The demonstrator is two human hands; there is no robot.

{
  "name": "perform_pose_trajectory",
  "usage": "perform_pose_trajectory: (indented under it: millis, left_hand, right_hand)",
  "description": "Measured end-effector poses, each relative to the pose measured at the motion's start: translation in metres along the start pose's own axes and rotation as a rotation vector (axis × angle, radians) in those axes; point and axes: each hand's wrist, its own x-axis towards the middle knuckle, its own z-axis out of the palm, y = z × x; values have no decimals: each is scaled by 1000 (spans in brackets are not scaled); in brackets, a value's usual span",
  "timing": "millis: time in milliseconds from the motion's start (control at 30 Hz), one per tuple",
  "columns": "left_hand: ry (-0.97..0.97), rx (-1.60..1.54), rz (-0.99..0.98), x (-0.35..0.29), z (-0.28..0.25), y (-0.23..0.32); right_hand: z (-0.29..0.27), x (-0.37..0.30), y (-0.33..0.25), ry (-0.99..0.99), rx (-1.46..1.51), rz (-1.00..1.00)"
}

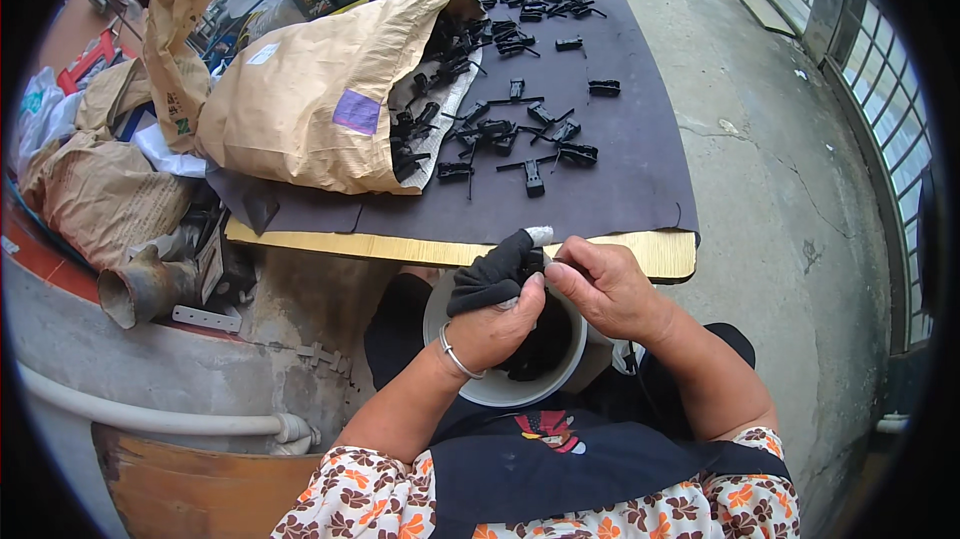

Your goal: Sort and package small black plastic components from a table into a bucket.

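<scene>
Head view: one left hand (497, 307), grasping one black part (533, 261); one right hand (612, 294), fingertips pinched on it; one bucket (500, 398) beneath; one open sack (295, 109) beyond.

Look here: black cloth glove (483, 282) on the left hand (499, 311), silver metal bangle (451, 355), dark printed apron (620, 472), white sleeves (362, 495) blooming orange and brown!
</scene>
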Motion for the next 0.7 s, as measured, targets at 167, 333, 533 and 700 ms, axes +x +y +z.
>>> perform_pose_trajectory:
  millis: [167,333,533,700]
  left_hand:
    - [24,24,56,-1,5,-5]
    - [40,118,123,0,11,-6]
    - [74,123,138,-2,12,-7]
    - [105,270,319,2,8,-1]
  right_hand:
    - [5,2,0,9,-74,-100]
    - [4,1,0,0,-125,-62]
    - [7,-1,-1,32,-51,-3]
    - [11,1,-1,35,18,3]
